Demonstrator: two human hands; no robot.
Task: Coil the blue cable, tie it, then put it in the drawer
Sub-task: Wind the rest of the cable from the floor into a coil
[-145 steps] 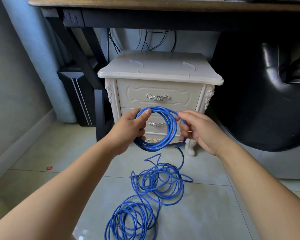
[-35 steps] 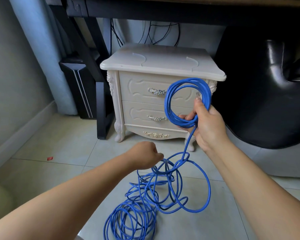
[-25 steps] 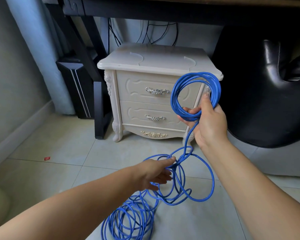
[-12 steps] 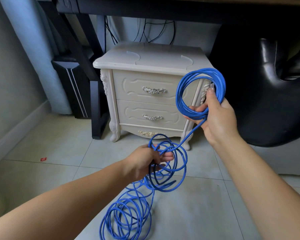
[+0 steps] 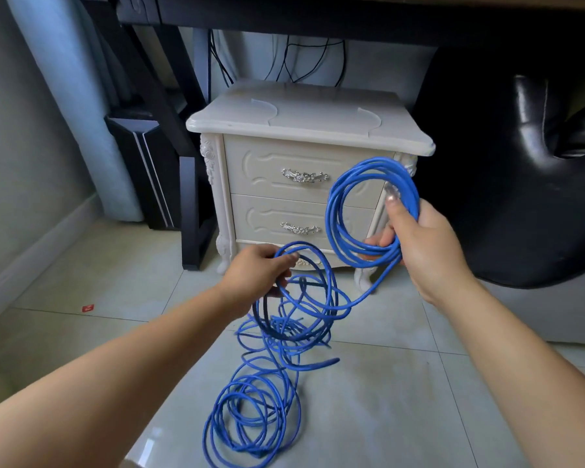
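The blue cable [image 5: 365, 260] is a long, thin, round cord in three parts. The largest is a loose heap of overlapping loops on the floor [image 5: 402, 400] between the two forearms. Above it, a tangle of slack loops hangs in the air. The smallest part is a neat round coil of several turns, held upright in front of the nightstand [image 5: 301, 126].

The right hand [image 5: 426, 244] has its grip closed round the coil's lower right side, with the fingers curled under the bundle. The thumb lies up along the bundle, and a clear plug [image 5: 393, 190] sits at the thumb tip. One strand runs down from this coil to the hanging loops. The left hand [image 5: 254, 275], lower and apart from the right, pinches the top of a slack loop in a closed grip.

The floor is pale glossy tile. The cream nightstand has an upper drawer [image 5: 267, 170] and a lower drawer [image 5: 260, 217], both closed, and stands under a dark desk [image 5: 284, 15]. A black leather chair [image 5: 520, 197] is on the right and a pale blue curtain [image 5: 65, 96] on the left. A small red scrap [image 5: 88, 308] lies on the tiles.
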